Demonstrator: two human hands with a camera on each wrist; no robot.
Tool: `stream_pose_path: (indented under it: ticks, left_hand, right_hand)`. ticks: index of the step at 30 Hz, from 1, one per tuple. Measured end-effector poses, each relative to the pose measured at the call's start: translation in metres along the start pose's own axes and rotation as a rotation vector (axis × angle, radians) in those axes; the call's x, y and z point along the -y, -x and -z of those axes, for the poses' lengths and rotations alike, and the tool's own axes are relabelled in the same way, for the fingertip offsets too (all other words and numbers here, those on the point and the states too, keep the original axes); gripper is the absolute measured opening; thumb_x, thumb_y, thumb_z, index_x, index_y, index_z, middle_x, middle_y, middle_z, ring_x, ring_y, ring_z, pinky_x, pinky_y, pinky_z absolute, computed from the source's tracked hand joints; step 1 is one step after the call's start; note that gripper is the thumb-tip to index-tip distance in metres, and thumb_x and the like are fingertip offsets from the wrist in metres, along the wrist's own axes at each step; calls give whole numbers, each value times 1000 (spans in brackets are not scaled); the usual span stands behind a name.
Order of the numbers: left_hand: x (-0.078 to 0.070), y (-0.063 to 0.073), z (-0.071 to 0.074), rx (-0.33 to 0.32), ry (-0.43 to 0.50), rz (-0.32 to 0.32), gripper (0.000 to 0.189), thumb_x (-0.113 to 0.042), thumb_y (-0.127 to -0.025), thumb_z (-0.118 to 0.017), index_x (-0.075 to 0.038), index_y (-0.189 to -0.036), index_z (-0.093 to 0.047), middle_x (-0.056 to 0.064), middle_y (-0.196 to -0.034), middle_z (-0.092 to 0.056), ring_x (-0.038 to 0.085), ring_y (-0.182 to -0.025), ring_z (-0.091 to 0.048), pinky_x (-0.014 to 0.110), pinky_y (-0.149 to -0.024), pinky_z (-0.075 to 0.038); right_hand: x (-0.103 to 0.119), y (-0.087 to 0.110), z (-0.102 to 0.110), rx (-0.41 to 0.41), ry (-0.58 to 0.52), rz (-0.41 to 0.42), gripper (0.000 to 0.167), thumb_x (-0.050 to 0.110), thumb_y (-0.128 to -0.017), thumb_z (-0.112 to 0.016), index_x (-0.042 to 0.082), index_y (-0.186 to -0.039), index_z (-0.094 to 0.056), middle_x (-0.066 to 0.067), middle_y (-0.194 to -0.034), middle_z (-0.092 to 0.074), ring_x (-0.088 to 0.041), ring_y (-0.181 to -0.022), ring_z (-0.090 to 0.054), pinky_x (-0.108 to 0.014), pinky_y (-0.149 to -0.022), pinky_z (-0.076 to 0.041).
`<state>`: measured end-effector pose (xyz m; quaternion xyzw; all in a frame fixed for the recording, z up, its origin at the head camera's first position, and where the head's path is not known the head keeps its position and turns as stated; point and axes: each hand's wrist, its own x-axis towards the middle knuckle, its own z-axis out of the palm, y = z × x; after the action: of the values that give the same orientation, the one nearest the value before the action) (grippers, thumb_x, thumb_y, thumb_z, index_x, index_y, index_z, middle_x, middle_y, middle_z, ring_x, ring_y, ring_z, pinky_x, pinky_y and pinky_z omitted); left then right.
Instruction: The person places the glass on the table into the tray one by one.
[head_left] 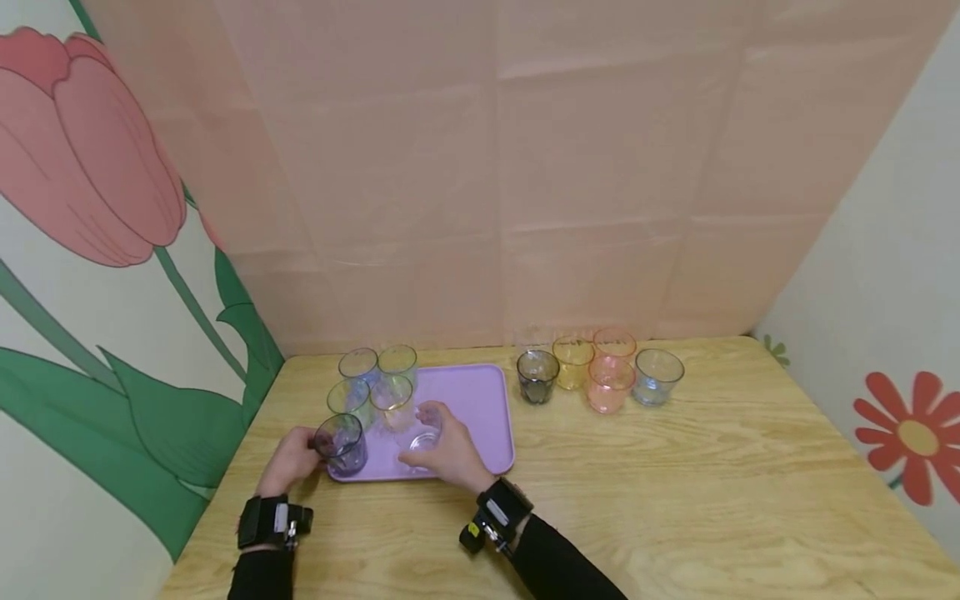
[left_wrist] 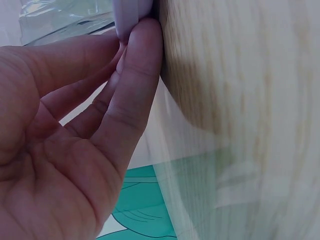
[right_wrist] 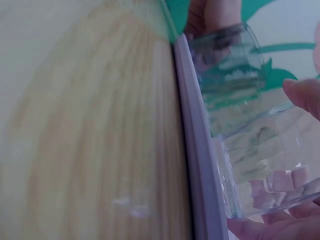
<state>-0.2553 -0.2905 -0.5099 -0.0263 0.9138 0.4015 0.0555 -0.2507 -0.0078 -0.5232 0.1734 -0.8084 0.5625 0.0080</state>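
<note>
A purple tray lies on the left part of the table, bearing several tinted glasses. At its front left corner my left hand pinches the rim, its fingertips between tray and tabletop, beside a smoky grey glass. My right hand curves round a clear glass near the tray's front edge, thumb on one side and fingers on the other. Behind these stand a yellow-rimmed glass, a greenish glass, a blue glass and a green glass.
Right of the tray, a second group of glasses stands toward the back: a black glass, a yellow glass, pink glasses and a bluish glass. A pink sheet hangs behind the wooden table.
</note>
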Motion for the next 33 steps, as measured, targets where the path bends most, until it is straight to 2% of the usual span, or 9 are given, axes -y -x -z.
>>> stream_pose_path:
  ticks: [7,15,21,27,33]
  left_hand:
    - [1,0,0,-5,-6,-12,21,17,-83,-56,11,-97,-70,15,-88,-70,24,-80,-63,38,-69,-56]
    - [0,-3,1,10,-4,22,23,18,-83,-55,10,-98,-70,12,-88,-69,24,-81,-63,39,-71,-55]
    - [-1,-4,1,6,-7,5,23,18,-83,-55,10,-98,-70,13,-88,-69,24,-80,-63,38,-70,-55]
    - [1,-3,1,6,-22,-3,21,17,-83,-56,10,-97,-70,13,-87,-69,24,-80,-62,39,-71,-55]
    - [1,-4,1,14,-26,25,19,15,-86,-57,9,-97,-71,12,-88,-69,24,-81,-62,38,-72,-54]
  right_hand:
    - [9,1,-19,-16,27,38,84,25,-68,-93,6,-140,-52,-14,-133,-62,-28,-122,-58,-47,-106,-44]
    - [19,1,-34,-59,44,-54,87,26,-66,-94,8,-138,-48,-15,-132,-62,-32,-122,-59,-49,-104,-46]
    - [24,0,-42,-85,54,-41,84,21,-65,-94,5,-136,-52,-15,-130,-60,-32,-119,-58,-50,-103,-47]
    - [25,-1,-48,-115,41,-89,88,22,-64,-95,1,-135,-47,-19,-130,-59,-35,-119,-58,-50,-103,-47]
    - [25,-3,-51,-104,58,-127,92,27,-64,-96,2,-136,-44,-21,-135,-56,-36,-123,-56,-50,-105,-45]
